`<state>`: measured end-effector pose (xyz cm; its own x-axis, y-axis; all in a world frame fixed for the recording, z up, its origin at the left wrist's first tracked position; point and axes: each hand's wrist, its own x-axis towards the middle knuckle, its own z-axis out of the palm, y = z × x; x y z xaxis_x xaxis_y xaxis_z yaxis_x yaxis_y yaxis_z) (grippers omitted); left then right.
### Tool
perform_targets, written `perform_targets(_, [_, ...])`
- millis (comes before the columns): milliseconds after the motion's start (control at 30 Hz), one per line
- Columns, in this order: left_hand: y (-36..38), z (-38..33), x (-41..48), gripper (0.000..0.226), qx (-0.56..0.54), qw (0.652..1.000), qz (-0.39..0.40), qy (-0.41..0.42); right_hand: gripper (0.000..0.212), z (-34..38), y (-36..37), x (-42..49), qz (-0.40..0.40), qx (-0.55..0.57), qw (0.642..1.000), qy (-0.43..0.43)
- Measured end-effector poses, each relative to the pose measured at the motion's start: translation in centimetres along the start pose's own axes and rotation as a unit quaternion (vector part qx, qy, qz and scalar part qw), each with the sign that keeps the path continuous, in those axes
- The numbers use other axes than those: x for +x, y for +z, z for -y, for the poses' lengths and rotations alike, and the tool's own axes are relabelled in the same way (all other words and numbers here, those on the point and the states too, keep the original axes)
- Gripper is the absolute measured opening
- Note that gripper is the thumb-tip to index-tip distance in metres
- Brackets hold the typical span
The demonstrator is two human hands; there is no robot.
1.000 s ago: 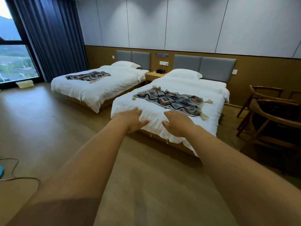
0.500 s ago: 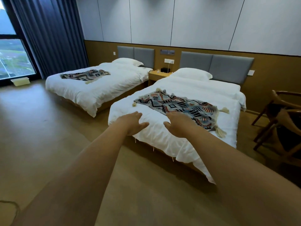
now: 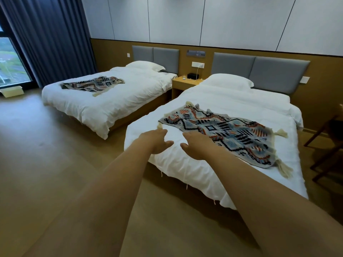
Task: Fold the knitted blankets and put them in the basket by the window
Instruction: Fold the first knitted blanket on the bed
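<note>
Knitted in grey, blue and orange, the near blanket (image 3: 222, 134) lies spread on the near bed (image 3: 232, 101), its front edge partly hidden behind the right hand (image 3: 196, 147). Both hands reach out empty, fingers loose; the left hand (image 3: 156, 141) seems almost at a corner tassel. A second blanket (image 3: 92, 84) lies on the far bed (image 3: 118, 101). By the window, the pale basket (image 3: 12, 91) is cut off at the frame edge.

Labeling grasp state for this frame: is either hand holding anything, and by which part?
Nothing held. Left hand and right hand reach open toward the near blanket; left fingers are beside its corner tassel, not gripping.
</note>
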<state>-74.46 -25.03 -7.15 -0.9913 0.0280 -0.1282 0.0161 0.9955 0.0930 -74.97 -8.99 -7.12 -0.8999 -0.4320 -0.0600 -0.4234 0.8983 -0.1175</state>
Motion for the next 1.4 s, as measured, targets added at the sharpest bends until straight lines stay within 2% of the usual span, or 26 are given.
perform_targets(133, [-2.3,4.4,5.3,0.065,0.012,1.0,-0.006,0.017,0.047,1.5,-0.1,6.6,0.007,0.014,1.0,0.025])
perform_targets(200, [-3.8,8.0,10.7,0.064,0.019,0.999,-0.003,0.03,0.046,2.5,0.0,12.9,0.008,0.028,0.998,0.049])
perform_targets(300, [-3.6,8.9,12.2,0.064,0.014,0.999,-0.002,0.049,0.047,2.5,-0.1,14.8,0.014,0.042,0.998,0.052])
perform_targets(467, [-2.8,12.7,21.1,0.064,0.029,0.997,0.022,0.067,0.051,2.5,0.6,24.4,0.016,0.084,0.994,0.072])
perform_targets(633, [-2.5,15.3,31.0,0.064,0.043,0.996,0.035,0.076,0.053,-0.1,2.0,34.3,0.018,0.112,0.989,0.092])
perform_targets(767, [-2.7,16.4,39.5,0.062,0.051,0.993,0.055,0.092,0.043,-3.2,2.3,42.1,0.01,0.14,0.984,0.111])
perform_targets(1000, [-3.6,19.7,52.2,0.058,0.09,0.985,0.089,0.115,0.044,-7.5,2.4,54.2,0.068,0.138,0.979,0.131])
perform_targets(1167, [-1.3,22.3,60.7,0.058,0.116,0.977,0.126,0.131,0.051,-9.4,5.0,60.8,0.104,0.163,0.97,0.15])
perform_targets(1300, [2.0,22.7,67.7,0.061,0.125,0.963,0.156,0.183,0.04,-10.5,8.8,66.5,0.121,0.166,0.96,0.192])
perform_targets(1400, [5.6,23.7,72.6,0.065,0.14,0.946,0.2,0.213,0.041,-10.9,12.2,70.6,0.132,0.183,0.947,0.228])
